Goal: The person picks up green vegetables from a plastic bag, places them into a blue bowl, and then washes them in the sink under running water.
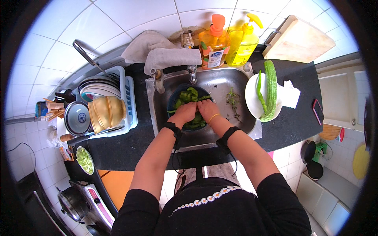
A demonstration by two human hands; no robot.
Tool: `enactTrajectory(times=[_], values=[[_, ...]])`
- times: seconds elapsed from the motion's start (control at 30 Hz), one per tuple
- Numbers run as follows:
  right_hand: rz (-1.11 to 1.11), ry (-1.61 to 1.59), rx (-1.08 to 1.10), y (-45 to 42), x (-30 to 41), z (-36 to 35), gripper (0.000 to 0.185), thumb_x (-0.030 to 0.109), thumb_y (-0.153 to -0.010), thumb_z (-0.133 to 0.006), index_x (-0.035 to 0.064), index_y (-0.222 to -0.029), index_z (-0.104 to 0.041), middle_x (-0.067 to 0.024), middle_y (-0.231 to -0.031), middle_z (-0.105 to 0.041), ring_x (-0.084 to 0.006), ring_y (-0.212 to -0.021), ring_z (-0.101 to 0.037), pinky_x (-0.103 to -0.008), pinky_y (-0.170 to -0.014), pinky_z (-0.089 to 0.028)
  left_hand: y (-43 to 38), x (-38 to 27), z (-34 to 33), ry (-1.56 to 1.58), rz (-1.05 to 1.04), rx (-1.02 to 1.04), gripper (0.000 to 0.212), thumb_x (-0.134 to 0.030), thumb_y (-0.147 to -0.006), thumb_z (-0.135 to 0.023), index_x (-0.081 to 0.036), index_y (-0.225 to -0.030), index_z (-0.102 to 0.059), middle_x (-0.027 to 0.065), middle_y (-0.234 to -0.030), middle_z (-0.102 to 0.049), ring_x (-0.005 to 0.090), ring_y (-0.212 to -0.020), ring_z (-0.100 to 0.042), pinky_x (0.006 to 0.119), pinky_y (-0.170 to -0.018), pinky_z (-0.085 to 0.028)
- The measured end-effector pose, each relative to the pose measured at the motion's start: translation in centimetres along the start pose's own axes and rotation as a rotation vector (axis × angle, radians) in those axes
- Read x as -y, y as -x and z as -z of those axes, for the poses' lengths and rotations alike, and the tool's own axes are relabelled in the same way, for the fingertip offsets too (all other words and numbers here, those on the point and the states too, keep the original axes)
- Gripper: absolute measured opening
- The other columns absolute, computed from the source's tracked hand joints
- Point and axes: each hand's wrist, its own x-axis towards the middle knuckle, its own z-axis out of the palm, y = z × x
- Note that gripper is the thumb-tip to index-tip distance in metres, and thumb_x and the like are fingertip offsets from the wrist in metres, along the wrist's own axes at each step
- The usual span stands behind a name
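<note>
Both of my hands are together over a dark blue bowl [171, 101] of green peppers [186, 96] in the steel sink [218, 78]. My left hand [186, 112] is at the bowl's middle, its fingertips bent down among the peppers. Touching or nearly touching it, my right hand [209, 109] has its fingers curled in the same way. Whether either hand grips a pepper is hidden. Green stems with small leaves [233, 101] lie on the sink floor right of the bowl. A white plate [252, 88] at the sink's right holds a bitter gourd [271, 88] and a long green pepper [260, 91].
Behind the sink stand a faucet [192, 73], an orange soap bottle [214, 47] and a yellow pump bottle [243, 44]. A dish rack [130, 100] with bowls is at left, near a plate of sliced green vegetable [84, 160]. A cutting board [298, 39] and phone [318, 112] are at right.
</note>
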Motion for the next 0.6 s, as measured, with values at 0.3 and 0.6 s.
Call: enactTrajectory(times=[0.3, 0.6], values=[[0.003, 0.121, 0.123, 1.9, -2.2, 4.1, 0.016, 0.015, -0.086, -0.055, 0.0117, -0.1, -0.063, -0.0094, -0.103, -0.062, -0.0271, -0.1, -0.059, -0.0377, -0.076, -0.053, 0.5, -3.5, 5.8, 0.006, 0.188, 0.262, 0.046, -0.044, -0.095, -0.047, -0.001, -0.105, -0.059, 0.0186, -0.107, -0.06, 0.0376, -0.102, -0.057, 0.047, -0.083, -0.046], [-0.025, 0.072, 0.032, 2.4, -1.9, 4.6, 0.017, 0.025, -0.085, -0.061, 0.0128, -0.096, -0.062, -0.0087, -0.097, -0.062, -0.0274, -0.096, -0.058, -0.0386, -0.075, -0.049, 0.7, 0.2, 1.5, 0.141, 0.067, 0.087, 0.039, -0.038, -0.097, -0.046, -0.003, -0.107, -0.059, 0.0191, -0.106, -0.061, 0.0373, -0.101, -0.058, 0.047, -0.083, -0.046]])
